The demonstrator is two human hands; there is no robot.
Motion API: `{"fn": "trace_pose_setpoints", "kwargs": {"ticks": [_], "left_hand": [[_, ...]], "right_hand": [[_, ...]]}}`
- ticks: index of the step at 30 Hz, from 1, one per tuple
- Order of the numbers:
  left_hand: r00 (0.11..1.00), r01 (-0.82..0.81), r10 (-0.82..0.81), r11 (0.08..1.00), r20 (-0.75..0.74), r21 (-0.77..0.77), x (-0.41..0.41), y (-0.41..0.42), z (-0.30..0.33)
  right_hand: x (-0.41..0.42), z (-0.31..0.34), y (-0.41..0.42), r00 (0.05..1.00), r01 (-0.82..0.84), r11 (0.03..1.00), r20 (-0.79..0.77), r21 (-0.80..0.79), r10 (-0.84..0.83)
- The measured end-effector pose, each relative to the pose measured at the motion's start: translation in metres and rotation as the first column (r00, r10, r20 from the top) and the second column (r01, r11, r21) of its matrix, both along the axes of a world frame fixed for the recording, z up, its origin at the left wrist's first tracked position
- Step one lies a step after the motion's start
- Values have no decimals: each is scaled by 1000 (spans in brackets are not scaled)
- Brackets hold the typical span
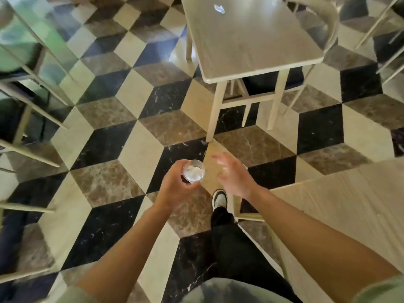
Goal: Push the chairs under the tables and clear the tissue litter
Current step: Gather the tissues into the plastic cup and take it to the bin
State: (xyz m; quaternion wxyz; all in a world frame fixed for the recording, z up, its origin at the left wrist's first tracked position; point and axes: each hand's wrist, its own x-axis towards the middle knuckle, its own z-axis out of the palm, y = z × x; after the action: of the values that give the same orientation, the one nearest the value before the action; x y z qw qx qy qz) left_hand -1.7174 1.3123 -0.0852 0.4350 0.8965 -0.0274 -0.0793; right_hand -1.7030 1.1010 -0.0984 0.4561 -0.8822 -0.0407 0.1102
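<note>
Gripping clear round cup (193, 171) w/ crumpled tissue, prob., L hand (175, 184); R hand (235, 174) spread, blurry.

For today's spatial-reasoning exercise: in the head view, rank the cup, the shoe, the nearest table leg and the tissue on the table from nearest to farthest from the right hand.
From the right hand:
1. Cup, just left of it, held in the left hand.
2. Shoe, on the floor below it.
3. Table leg, ahead of the hand.
4. Tissue, at the far end of the table.
</note>
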Motion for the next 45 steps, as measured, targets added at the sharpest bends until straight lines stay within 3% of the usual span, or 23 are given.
{"fn": "trace_pose_setpoints", "kwargs": {"ticks": [4,12,18,23,26,34,37,40,43,45], "left_hand": [[998,-42,37,993,40,113,145,9,22],[993,-62,55,996,104,60,383,14,101],[991,-39,29,996,129,77,528,54,91],[992,40,-42,999,115,21,675,91,70],[984,135,-136,991,111,20,748,97,70],[946,322,-324,944,28,67,947,86,56],[928,368,-371,923,12,113,1019,70,35],[906,423,-415,892,-79,161,1091,46,13],[867,496,-466,846,-178,198,1150,31,2],[858,508,-471,836,-205,206,1190,24,1]], "right_hand": [[141,-3,-18,994,113,994,2,6,-113],[368,38,-12,997,75,993,-25,-90,-77],[519,33,11,993,101,983,-42,-151,-108],[631,33,37,968,211,937,-71,-280,-239],[688,34,38,916,272,871,-167,-409,-364],[830,15,4,701,545,700,-207,-461,-682],[901,-2,-23,623,656,614,-144,-440,-769],[981,-29,-51,477,796,459,-57,-395,-877],[1049,-49,-53,471,768,472,-118,-432,-874],[1093,-46,-39,527,719,556,-194,-418,-828]]}}
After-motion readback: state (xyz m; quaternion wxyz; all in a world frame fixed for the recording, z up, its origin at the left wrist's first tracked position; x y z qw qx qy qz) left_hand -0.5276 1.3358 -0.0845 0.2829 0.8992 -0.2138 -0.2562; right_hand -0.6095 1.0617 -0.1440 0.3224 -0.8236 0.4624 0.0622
